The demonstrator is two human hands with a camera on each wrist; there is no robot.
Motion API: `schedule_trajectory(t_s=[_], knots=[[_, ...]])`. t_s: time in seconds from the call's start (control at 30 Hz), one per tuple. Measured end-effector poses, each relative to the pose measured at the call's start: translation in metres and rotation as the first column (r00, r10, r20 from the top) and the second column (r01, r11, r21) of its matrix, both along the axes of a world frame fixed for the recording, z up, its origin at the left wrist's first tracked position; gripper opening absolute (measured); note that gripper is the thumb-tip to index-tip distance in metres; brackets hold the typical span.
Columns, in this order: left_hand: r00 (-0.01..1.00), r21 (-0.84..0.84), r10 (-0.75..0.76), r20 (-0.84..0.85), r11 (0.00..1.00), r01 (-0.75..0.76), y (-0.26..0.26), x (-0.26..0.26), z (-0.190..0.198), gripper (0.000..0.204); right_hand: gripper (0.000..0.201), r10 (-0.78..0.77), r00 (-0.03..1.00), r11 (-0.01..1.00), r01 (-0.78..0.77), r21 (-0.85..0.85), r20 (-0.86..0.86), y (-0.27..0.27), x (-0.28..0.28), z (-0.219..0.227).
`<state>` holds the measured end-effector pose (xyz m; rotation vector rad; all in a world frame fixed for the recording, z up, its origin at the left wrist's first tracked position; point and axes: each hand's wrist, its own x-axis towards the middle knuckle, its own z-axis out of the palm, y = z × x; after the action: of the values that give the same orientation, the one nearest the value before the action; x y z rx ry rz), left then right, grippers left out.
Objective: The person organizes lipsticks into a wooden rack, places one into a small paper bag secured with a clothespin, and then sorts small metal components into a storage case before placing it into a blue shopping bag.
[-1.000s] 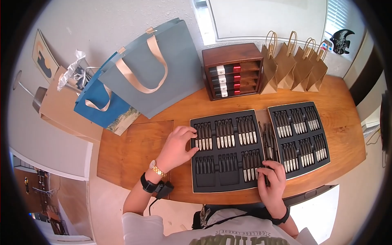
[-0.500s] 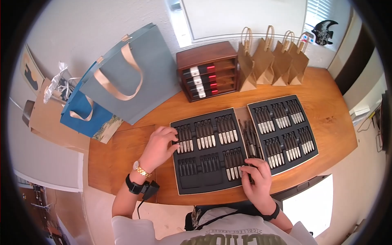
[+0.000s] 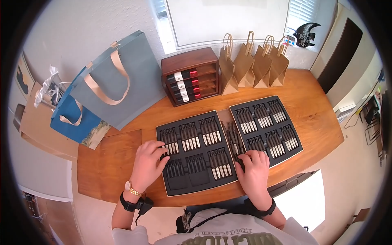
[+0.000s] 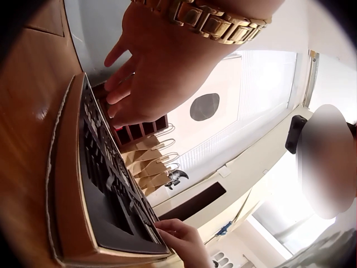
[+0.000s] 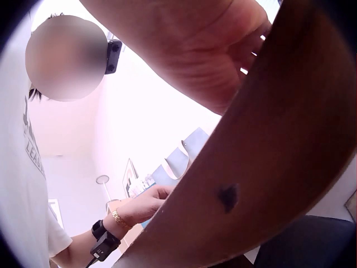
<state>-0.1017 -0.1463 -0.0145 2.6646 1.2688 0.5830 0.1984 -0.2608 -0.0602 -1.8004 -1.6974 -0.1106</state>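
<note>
Two black compartment trays lie side by side, a left tray (image 3: pixel 179 184) and a right tray (image 3: pixel 297 152). Both hold rows of slim dark pieces with silvery ends (image 3: pixel 190 143); two lower-left groups in the left tray show dark parts only. My left hand (image 3: pixel 148 161), fingers relaxed and thumb apart, reaches over the left tray's left edge, fingertips by its upper-left group. Between the trays lie loose slim dark pieces (image 3: pixel 233 139). Over their near end my right hand (image 3: pixel 254 173) bends its fingers down, thumb and forefinger close around one; I cannot tell whether they pinch it.
Behind the trays stand a small wooden cabinet (image 3: pixel 192 59) with boxes on its shelves and several brown paper bags (image 3: pixel 245 67). A large grey-blue gift bag (image 3: pixel 134 81) and a blue bag (image 3: pixel 75 128) stand at the left of the wooden table (image 3: pixel 318 118).
My right hand has moved from the left tray's lower-right group to the loose pieces between the trays. The left hand stays at the left tray's edge. The head view has shifted right.
</note>
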Motion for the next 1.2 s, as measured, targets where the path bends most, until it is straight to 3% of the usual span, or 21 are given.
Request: schedule_trajectory(t_s=[0.23,0.47,0.53,0.63,0.9,1.2], knots=[[0.997,-0.002,-0.050,0.059,0.999,0.050,-0.017,0.006,0.006,0.020,0.015,-0.054,0.991,0.998,0.056,-0.014,0.124,0.009,-0.004,-0.002],[0.987,-0.038,-0.080,0.143,0.996,0.086,-0.036,0.009,0.008,0.019,0.011,-0.102,0.992,0.994,0.098,0.044,0.076,0.011,-0.003,0.005],[0.984,-0.058,-0.081,0.159,0.994,0.092,-0.039,0.009,0.006,0.019,0.012,-0.036,0.999,0.989,0.036,0.146,0.002,0.009,-0.003,0.008],[0.976,-0.079,-0.103,0.193,0.990,0.120,-0.044,0.012,-0.001,0.019,0.016,0.014,0.997,0.995,-0.006,0.102,-0.082,-0.002,-0.012,0.010],[0.967,-0.101,-0.131,0.219,0.983,0.156,-0.047,0.021,-0.008,0.018,0.030,0.307,0.951,0.922,-0.285,0.262,-0.047,-0.013,-0.034,0.002],[0.955,-0.130,-0.202,0.217,0.964,0.233,-0.035,0.032,-0.018,0.019,0.034,0.369,0.929,0.909,-0.368,0.193,0.036,0.006,-0.052,-0.009]])
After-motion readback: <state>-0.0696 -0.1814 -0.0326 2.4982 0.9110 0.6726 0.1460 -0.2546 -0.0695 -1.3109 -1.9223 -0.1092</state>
